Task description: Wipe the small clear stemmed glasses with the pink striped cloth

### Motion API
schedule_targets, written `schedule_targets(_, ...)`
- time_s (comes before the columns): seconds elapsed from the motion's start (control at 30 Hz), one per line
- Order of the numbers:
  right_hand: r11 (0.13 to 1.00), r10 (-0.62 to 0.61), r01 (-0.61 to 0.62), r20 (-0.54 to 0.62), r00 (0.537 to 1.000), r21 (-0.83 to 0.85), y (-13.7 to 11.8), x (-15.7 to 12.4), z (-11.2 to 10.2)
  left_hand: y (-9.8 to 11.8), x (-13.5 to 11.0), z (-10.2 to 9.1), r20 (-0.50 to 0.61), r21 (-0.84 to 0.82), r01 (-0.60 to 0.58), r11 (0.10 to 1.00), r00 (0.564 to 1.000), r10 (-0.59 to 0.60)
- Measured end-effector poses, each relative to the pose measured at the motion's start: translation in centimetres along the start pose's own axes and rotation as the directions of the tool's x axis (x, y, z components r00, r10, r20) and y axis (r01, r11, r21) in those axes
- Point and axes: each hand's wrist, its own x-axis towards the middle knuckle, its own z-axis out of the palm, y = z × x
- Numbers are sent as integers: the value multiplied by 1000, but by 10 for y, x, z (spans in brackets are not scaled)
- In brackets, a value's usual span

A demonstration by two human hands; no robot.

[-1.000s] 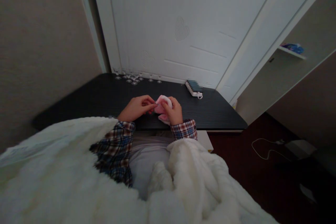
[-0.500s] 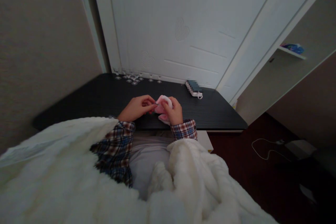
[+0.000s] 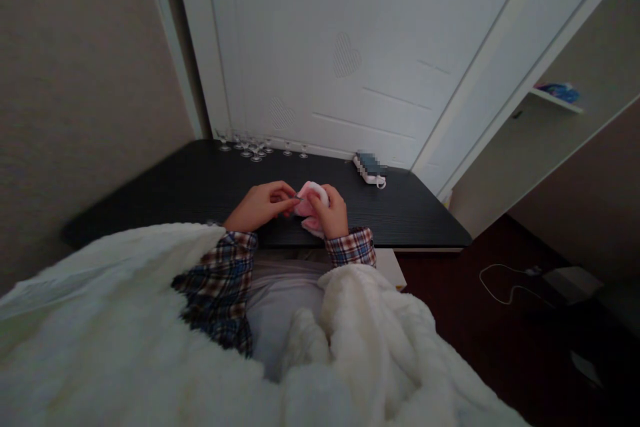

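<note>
A pink piece with white fluffy edging (image 3: 305,207), plush-like and with a second flap hanging below, is gripped by my right hand (image 3: 333,212), the thumb pressed on its face. My left hand (image 3: 263,204) is closed in a pinch at the piece's left edge. A tiny dark, thin tip shows at its fingertips; what it belongs to is too small to make out. Both hands are over the near part of the black table (image 3: 200,180).
Several small clear stemmed pieces (image 3: 256,153) stand at the table's back left. A white device with a pixelated top (image 3: 370,170) lies at the back right. Behind rises a white panel (image 3: 300,47) with heart patterns. A fluffy white garment (image 3: 150,327) covers my lap.
</note>
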Motion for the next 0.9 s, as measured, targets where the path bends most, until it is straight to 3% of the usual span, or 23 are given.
schedule_targets(0.3,1000,18,-18,-11,1000,4,-4,-1,0,3,-1,-1,6,-12,1,1000,1000,-1)
schedule_targets(0.67,1000,4,-5,-63,998,-7,-3,-1,0,1,-1,0,-84,17,-39,999,996,40)
schedule_targets(0.9,999,40,-40,-117,992,2,-3,0,-1,-3,1,1,3,-1,-91,996,996,91)
